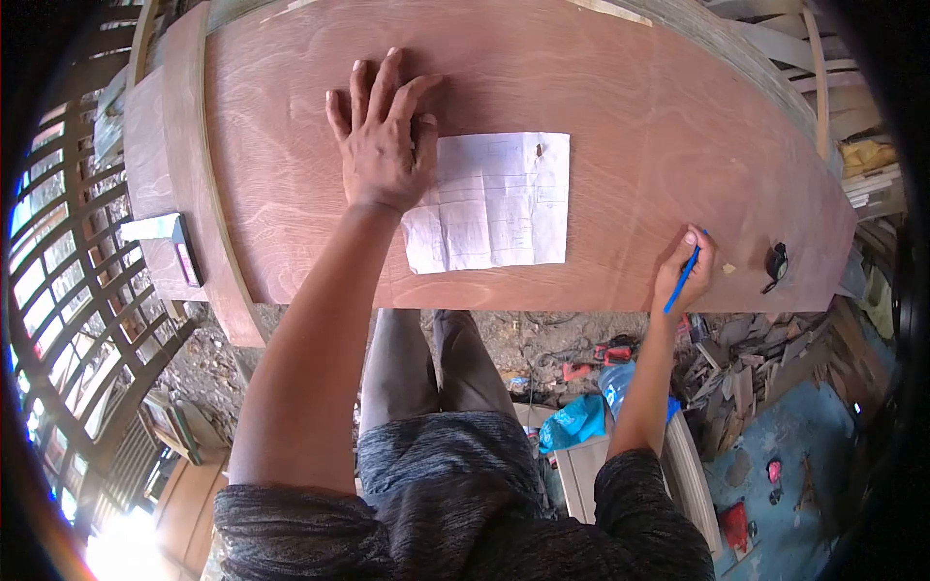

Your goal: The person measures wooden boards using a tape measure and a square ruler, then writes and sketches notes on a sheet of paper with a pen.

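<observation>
A creased white paper (489, 208) with faint drawn lines and writing lies on a reddish plywood sheet (620, 126). My left hand (386, 145) rests on the wood with its fingers spread, its thumb side beside the paper's upper left edge. To the right of the paper, near the sheet's front edge, my right hand (686, 266) is closed around a blue pen (683, 279), which slants across the hand. The pen's tip is too small to make out.
A long wood strip (208, 184) crosses the sheet's left part, beside a try square (174, 237). A small black object (776, 266) lies at the right. Below are a blue bag (573, 423), wood scraps (741, 373) and a slatted frame (68, 242).
</observation>
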Demonstrator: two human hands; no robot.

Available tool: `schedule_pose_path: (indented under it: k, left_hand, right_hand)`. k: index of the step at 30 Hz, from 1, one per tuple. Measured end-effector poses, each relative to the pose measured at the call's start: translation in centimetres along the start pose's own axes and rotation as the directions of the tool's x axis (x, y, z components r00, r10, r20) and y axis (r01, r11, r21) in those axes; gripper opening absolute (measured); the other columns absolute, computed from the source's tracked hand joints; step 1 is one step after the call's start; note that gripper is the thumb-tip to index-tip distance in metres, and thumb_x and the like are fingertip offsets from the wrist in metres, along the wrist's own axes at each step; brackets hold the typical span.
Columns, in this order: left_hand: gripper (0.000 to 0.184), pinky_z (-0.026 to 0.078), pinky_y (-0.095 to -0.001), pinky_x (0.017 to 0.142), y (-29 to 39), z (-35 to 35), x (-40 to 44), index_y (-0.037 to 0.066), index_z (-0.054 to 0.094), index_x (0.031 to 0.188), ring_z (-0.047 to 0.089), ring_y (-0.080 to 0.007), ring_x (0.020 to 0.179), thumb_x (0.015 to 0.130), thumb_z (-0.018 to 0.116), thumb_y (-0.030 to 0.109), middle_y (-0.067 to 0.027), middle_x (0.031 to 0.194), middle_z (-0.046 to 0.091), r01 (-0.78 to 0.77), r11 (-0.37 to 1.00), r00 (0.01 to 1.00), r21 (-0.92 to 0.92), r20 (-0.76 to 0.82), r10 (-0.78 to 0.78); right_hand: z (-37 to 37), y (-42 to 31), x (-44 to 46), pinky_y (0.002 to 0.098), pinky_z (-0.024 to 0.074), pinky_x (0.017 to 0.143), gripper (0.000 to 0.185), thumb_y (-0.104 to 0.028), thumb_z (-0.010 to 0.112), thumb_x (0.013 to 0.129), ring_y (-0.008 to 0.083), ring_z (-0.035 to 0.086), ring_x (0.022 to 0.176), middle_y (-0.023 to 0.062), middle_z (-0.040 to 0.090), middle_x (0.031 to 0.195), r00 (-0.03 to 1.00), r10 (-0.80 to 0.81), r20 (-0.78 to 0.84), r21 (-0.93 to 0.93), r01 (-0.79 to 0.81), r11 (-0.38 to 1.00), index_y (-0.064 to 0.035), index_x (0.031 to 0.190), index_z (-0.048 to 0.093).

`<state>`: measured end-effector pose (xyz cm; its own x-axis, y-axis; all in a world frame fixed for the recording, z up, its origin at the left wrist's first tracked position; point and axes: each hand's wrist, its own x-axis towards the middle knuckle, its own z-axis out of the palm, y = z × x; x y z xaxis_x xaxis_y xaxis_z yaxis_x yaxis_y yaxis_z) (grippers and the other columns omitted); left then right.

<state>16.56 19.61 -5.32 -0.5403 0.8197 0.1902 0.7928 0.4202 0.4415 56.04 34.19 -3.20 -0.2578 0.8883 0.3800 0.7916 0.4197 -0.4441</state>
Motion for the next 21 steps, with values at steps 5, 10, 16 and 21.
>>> schedule_pose_path:
  k: [5,10,16,21]
  left_hand:
    - [0.047,0.005,-0.0611,0.125,-0.04,0.02,0.00,0.027,0.062,0.137,0.025,-0.0358,0.156,0.091,0.053,0.028,-0.0051,0.164,0.040,0.011,1.000,1.000,0.012,0.014,-0.011]
    - [0.046,0.005,-0.0607,0.125,0.11,-0.01,0.00,0.026,0.061,0.137,0.024,-0.0362,0.156,0.092,0.053,0.028,-0.0051,0.165,0.039,0.025,0.999,0.999,0.021,0.034,-0.026]
    - [0.046,0.005,-0.0607,0.125,0.23,-0.17,0.05,0.027,0.061,0.136,0.024,-0.0364,0.156,0.091,0.054,0.026,-0.0053,0.165,0.039,0.023,1.000,0.999,0.006,0.027,-0.023]
    - [0.046,0.006,-0.0620,0.125,0.22,-0.22,0.11,0.027,0.061,0.135,0.024,-0.0368,0.156,0.090,0.054,0.025,-0.0058,0.164,0.039,0.032,0.999,0.999,0.003,0.039,-0.032]
  right_hand:
    - [0.03,-0.09,0.02,0.0395,0.0545,0.086,0.018,-0.018,0.065,0.103,0.0304,0.070,0.099,0.0164,0.071,0.106,1.000,0.003,-0.003,0.034,-0.003,0.999,-0.0011,0.107,0.071]
    - [0.00,0.45,-0.01,0.0400,0.0545,0.085,0.018,-0.017,0.064,0.103,0.0314,0.070,0.098,0.0160,0.070,0.105,1.000,0.011,0.005,0.029,-0.012,1.000,-0.0010,0.106,0.071]
    - [-0.12,0.25,0.15,0.0407,0.0546,0.084,0.017,-0.016,0.064,0.102,0.0333,0.069,0.096,0.0170,0.070,0.105,1.000,-0.020,0.008,0.004,0.020,1.000,-0.0010,0.106,0.071]
    - [-0.08,-0.20,0.21,0.0412,0.0544,0.084,0.018,-0.017,0.065,0.102,0.0334,0.069,0.097,0.0171,0.070,0.105,1.000,-0.007,0.000,0.023,0.007,1.000,-0.0008,0.107,0.071]
